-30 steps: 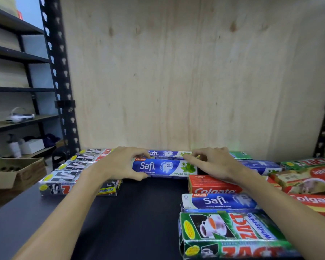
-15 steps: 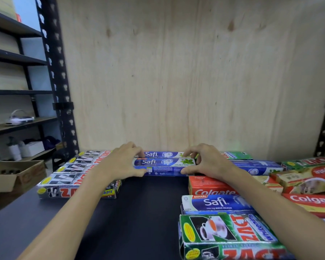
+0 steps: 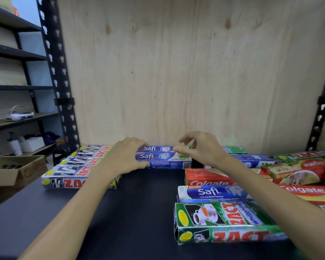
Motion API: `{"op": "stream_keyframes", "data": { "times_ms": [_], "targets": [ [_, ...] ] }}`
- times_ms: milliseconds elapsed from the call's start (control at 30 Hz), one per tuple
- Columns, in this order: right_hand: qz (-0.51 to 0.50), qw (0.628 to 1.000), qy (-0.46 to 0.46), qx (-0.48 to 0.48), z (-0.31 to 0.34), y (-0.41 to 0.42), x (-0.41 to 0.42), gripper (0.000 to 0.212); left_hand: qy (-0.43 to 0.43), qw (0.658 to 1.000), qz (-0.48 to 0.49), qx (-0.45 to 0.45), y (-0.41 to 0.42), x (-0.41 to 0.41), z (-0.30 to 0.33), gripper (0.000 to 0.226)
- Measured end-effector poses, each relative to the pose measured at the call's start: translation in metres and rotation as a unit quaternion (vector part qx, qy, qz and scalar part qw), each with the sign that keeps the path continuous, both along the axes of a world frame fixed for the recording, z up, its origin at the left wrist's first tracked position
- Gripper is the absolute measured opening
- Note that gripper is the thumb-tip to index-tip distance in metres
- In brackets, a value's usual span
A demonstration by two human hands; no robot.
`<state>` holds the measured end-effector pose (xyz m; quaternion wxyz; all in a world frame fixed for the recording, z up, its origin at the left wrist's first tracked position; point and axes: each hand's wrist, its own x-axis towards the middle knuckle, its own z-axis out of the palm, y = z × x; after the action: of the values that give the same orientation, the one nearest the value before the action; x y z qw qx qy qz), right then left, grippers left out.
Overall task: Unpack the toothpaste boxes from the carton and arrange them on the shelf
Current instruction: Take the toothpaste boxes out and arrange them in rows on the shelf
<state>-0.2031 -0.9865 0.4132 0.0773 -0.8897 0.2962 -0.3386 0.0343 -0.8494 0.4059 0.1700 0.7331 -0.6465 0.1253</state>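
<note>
Blue Safi box (image 3: 163, 156): left hand (image 3: 127, 156) grips its hidden end, right hand (image 3: 201, 149) loose.

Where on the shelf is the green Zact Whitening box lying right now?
In the head view, the green Zact Whitening box lies at the front right of the dark shelf, directly in front of a blue Safi box, under the right forearm.

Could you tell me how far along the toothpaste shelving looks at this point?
Partly done. A tidy row of silver Zact boxes lies at the left, with two blue Safi boxes lined up beside it. The left hand grips the front Safi box's end; the right hand hovers open above its other end. Left to do: the loose pile at the right, Colgate boxes, another Safi and a green Zact box, lies unsorted.
</note>
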Motion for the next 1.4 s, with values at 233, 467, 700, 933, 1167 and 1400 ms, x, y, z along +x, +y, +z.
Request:
{"op": "stream_keyframes", "data": {
  "times_ms": [233, 467, 700, 933, 1167, 1400],
  "targets": [
    [0.056, 0.998, 0.040, -0.008, 0.013, 0.046, -0.050, 0.041, 0.217, 0.956, -0.172, -0.101, 0.045, -0.093, -0.015, 0.017],
    [0.090, 0.989, 0.101, 0.066, -0.004, 0.080, -0.138, 0.026, 0.360, 0.914, -0.185, 0.008, 0.077, -0.134, -0.029, 0.027],
    [0.079, 0.984, 0.107, 0.120, -0.002, 0.084, -0.148, 0.025, 0.403, 0.901, -0.144, 0.076, 0.073, -0.132, -0.017, 0.032],
    [0.090, 0.986, 0.096, 0.104, -0.013, 0.081, -0.116, 0.027, 0.309, 0.939, -0.130, 0.078, 0.079, -0.098, -0.008, 0.047],
    [0.146, 0.985, 0.061, 0.074, -0.019, 0.091, -0.064, 0.037, 0.158, 0.980, -0.104, 0.068, 0.088, -0.052, -0.014, 0.066],
    [0.083, 0.975, 0.201, 0.044, -0.014, 0.077, -0.062, 0.061, 0.081, 0.991, -0.106, 0.029, 0.095, -0.036, -0.023, 0.051]
  ]
}}
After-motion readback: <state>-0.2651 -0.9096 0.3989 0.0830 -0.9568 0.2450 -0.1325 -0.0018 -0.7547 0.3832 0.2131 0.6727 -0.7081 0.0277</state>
